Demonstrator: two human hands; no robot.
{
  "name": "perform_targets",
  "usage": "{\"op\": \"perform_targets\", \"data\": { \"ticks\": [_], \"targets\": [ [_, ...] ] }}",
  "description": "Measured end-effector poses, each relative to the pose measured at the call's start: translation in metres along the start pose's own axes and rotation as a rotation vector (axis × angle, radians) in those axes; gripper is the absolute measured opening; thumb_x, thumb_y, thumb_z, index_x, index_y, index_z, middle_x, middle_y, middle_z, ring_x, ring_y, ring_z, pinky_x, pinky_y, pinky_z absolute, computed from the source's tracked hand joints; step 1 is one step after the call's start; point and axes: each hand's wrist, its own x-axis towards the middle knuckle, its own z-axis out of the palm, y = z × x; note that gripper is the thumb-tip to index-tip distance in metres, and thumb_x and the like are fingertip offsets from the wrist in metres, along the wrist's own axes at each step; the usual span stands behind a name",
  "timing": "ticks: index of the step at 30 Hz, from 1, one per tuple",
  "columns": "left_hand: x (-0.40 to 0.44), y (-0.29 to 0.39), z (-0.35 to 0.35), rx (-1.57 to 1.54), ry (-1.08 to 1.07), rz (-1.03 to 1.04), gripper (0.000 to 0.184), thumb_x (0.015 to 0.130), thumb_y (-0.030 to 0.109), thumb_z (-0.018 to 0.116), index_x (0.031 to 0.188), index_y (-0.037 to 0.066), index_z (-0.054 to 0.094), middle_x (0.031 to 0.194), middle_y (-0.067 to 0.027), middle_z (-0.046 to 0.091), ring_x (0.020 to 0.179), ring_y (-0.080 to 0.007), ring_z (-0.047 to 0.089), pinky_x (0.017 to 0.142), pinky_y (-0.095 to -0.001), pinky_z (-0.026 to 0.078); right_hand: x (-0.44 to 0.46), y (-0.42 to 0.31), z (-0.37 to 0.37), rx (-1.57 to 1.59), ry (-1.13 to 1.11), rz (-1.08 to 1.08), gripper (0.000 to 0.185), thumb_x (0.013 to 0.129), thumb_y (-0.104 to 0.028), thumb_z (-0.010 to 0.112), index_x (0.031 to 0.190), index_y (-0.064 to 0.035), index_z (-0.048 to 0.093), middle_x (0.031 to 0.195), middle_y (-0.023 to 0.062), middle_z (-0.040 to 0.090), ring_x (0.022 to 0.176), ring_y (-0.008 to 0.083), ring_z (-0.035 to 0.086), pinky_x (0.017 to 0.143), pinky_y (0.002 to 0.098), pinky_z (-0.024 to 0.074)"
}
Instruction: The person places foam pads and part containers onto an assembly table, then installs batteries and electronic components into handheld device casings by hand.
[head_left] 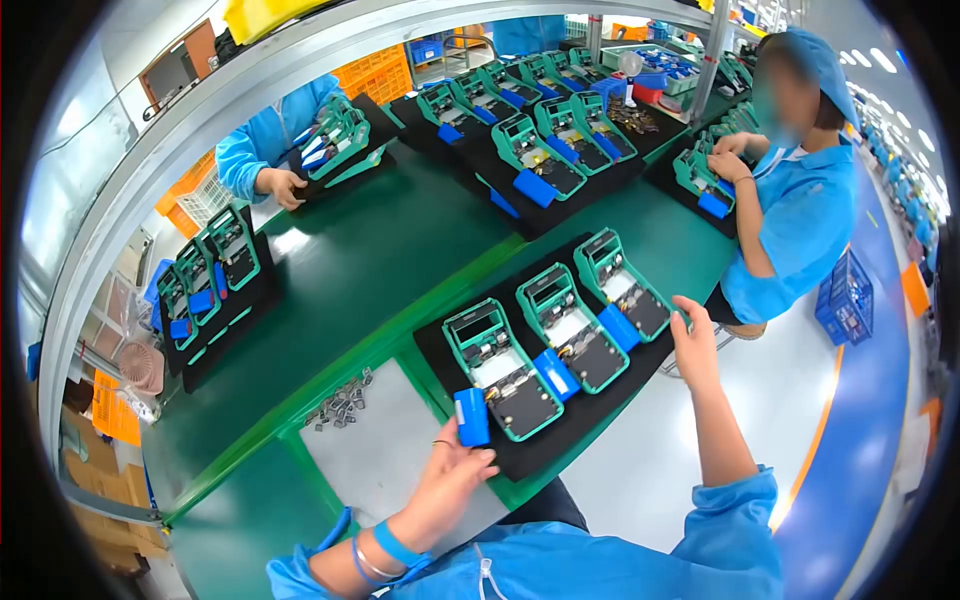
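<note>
Resting at lower centre of the frame, the left hand has bent fingers at a blue rectangular pack; I cannot tell whether it grips. The pack sits beside the leftmost of three green-framed devices on a black mat. Right of centre, the right hand, fingers parted, is near the rightmost device. Beyond stretches the green counter; at upper right, a co-worker's hands meet a similar device.
</note>
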Motion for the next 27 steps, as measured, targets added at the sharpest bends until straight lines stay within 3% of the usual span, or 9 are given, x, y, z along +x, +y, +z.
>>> {"op": "perform_targets", "data": {
  "ticks": [4,9,10,16,18,22,24,26,27],
  "targets": [
    [0.039,-0.014,0.036,-0.036,-0.206,0.004,0.08,0.092,0.007,0.061,0.155,0.015,0.013,0.134,-0.0035,0.046,0.114,-0.0172,0.053,0.099,-0.0377,0.045,-0.036,-0.059,0.009,0.165,0.047,-0.178,0.036,0.083,-0.005,0.064,0.119,-0.0047,0.059,0.12,0.0132,0.059,0.116,0.0299,0.054,0.101,0.0384,0.042],
    [0.08,-0.01,0.071,-0.053,-0.33,-0.062,0.077,0.091,0.001,0.05,0.157,0.013,0.012,0.14,-0.0056,0.043,0.121,-0.0175,0.049,0.099,-0.035,0.045,-0.081,-0.097,0.02,-0.003,-0.267,-0.525,0.057,0.071,-0.025,0.08,0.124,-0.0164,0.063,0.136,0.0112,0.051,0.128,0.0364,0.044,0.106,0.0504,0.0344],
    [0.09,-0.011,0.069,-0.003,-0.378,-0.062,0.075,0.09,0.0,0.048,0.156,0.011,0.014,0.142,-0.0067,0.042,0.123,-0.0183,0.048,0.099,-0.0344,0.046,-0.086,-0.1,0.025,-0.069,-0.294,-0.53,0.058,0.072,-0.025,0.08,0.128,-0.0187,0.062,0.14,0.0115,0.049,0.131,0.0365,0.041,0.108,0.0572,0.0297],
    [0.07,0.0,0.048,0.248,-0.285,0.018,0.064,0.09,0.0,0.047,0.152,0.006,0.029,0.148,-0.0092,0.038,0.129,-0.021,0.048,0.097,-0.0331,0.047,-0.081,-0.09,0.049,-0.305,-0.235,-0.415,0.065,0.073,-0.021,0.078,0.134,-0.0237,0.057,0.146,0.0122,0.042,0.136,0.036,0.036,0.108,0.0623,0.0259],
    [0.053,0.01,0.038,0.275,-0.198,0.003,0.054,0.094,0.005,0.051,0.146,0.005,0.038,0.142,-0.0081,0.045,0.12,-0.0183,0.053,0.094,-0.03,0.047,-0.081,-0.092,0.048,-0.303,-0.241,-0.376,0.065,0.074,-0.018,0.076,0.135,-0.0241,0.056,0.146,0.0126,0.042,0.136,0.0366,0.035,0.11,0.062,0.0247],
    [-0.016,0.016,-0.022,0.392,-0.428,-0.23,0.031,0.098,0.016,0.055,0.127,0.005,0.058,0.107,-0.0011,0.064,0.091,-0.0111,0.061,0.081,-0.0255,0.049,-0.082,-0.113,0.041,-0.312,-0.298,-0.387,0.066,0.075,-0.012,0.071,0.138,-0.0238,0.054,0.15,0.0154,0.036,0.139,0.0395,0.03,0.111,0.0622,0.0224],
    [-0.069,0.005,-0.062,0.575,-0.393,-0.416,0.021,0.099,0.022,0.055,0.114,0.008,0.062,0.093,0.0027,0.063,0.079,-0.007,0.057,0.067,-0.0214,0.047,-0.088,-0.13,0.038,-0.178,-0.336,-0.443,0.065,0.076,-0.011,0.069,0.138,-0.0221,0.054,0.15,0.0162,0.035,0.138,0.0421,0.03,0.111,0.0617,0.0227],
    [-0.131,-0.004,-0.099,0.809,-0.274,-0.347,0.032,0.094,0.036,0.055,0.102,0.007,0.067,0.097,-0.0111,0.07,0.09,-0.0266,0.064,0.08,-0.0403,0.051,-0.099,-0.147,0.047,0.011,-0.303,-0.56,0.058,0.077,-0.009,0.07,0.133,-0.0181,0.058,0.147,0.0156,0.039,0.135,0.0422,0.033,0.11,0.055,0.0294],
    [-0.165,-0.002,-0.103,0.953,-0.149,-0.286,0.032,0.094,0.034,0.055,0.094,0.004,0.067,0.087,-0.0114,0.069,0.081,-0.025,0.063,0.074,-0.0396,0.05,-0.108,-0.157,0.054,0.109,-0.299,-0.585,0.055,0.077,-0.008,0.07,0.131,-0.0172,0.06,0.146,0.0149,0.041,0.133,0.0414,0.035,0.109,0.0526,0.0322]
  ]
}}
